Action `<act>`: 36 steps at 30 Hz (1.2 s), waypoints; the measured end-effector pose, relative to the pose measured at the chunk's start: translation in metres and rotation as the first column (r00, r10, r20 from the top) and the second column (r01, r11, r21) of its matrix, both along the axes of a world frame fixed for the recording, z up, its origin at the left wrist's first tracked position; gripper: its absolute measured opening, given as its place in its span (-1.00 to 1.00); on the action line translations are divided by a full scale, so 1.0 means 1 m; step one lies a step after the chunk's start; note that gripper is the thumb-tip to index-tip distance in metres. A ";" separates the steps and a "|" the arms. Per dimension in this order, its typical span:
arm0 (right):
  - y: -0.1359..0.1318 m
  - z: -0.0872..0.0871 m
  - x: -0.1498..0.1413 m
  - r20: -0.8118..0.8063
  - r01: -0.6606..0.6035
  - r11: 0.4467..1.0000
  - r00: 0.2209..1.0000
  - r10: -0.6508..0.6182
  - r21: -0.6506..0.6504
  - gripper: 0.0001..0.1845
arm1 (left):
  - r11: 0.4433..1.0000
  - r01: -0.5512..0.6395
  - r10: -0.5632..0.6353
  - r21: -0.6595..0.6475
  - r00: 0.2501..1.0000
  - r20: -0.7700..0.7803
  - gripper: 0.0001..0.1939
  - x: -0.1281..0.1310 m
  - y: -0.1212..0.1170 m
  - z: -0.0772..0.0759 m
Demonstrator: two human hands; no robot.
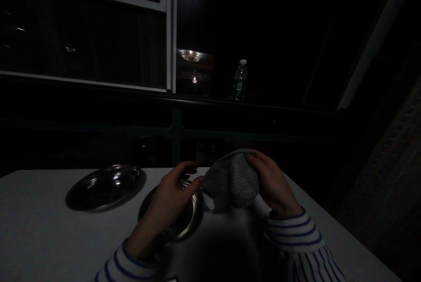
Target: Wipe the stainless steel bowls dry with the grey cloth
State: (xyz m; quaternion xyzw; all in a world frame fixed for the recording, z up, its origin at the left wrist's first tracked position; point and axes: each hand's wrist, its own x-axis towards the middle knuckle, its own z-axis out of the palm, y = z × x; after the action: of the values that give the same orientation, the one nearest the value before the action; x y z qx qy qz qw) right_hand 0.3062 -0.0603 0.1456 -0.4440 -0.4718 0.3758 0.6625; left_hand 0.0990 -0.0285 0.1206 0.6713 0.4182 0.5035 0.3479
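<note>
A grey textured cloth [243, 181] hangs bunched above the table, gripped at its upper right by my right hand [271, 181]. My left hand [173, 196] is beside the cloth with its thumb and fingers apart. Its thumb tip is close to the cloth's left edge; I cannot tell whether they touch. Beneath my left hand lies a round, shiny metal plate [194, 223], partly covered by the hand and wrist. Further left rests another shiny metal plate [95, 192].
Both plates are on a white table [39, 229], in dim light. Behind it, a plastic bottle [240, 81] with a white cap and green label stands on the window ledge. A pale window frame [170, 32] rises at the back. Patterned fabric [394, 163] is at the right.
</note>
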 end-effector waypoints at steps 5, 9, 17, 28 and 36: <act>-0.001 0.000 -0.007 -0.144 -0.086 0.996 0.986 0.089 0.030 -0.74 | 0.960 0.277 -0.275 -0.033 0.960 0.047 -0.65 0.015 -0.017 -0.001; 0.001 -0.004 -0.011 -0.205 -0.134 0.990 0.968 0.142 0.051 -0.74 | 0.915 0.376 -0.347 -0.145 0.918 0.193 -0.59 0.027 -0.018 -0.010; 0.001 -0.006 -0.029 -0.136 -0.191 0.981 0.973 0.185 -0.033 -0.63 | 0.955 0.216 -0.147 -0.201 0.939 0.311 -0.88 0.032 -0.018 -0.002; -0.010 -0.013 -0.041 0.782 0.072 0.996 0.623 -0.006 -0.049 -0.69 | 0.914 0.027 0.154 -0.404 0.899 0.410 -0.85 0.025 -0.008 0.001; 0.003 -0.025 -0.051 0.709 -0.013 0.997 0.702 0.061 -0.073 -0.82 | 0.892 0.192 0.042 -0.410 0.866 0.498 -0.84 0.029 -0.004 -0.009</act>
State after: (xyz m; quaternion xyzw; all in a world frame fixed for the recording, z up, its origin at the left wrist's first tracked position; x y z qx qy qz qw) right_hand 0.2555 -0.0569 0.1201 -0.5652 -0.6877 0.2034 0.4077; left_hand 0.1276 -0.0322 0.1113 0.4382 0.3922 0.5342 0.6073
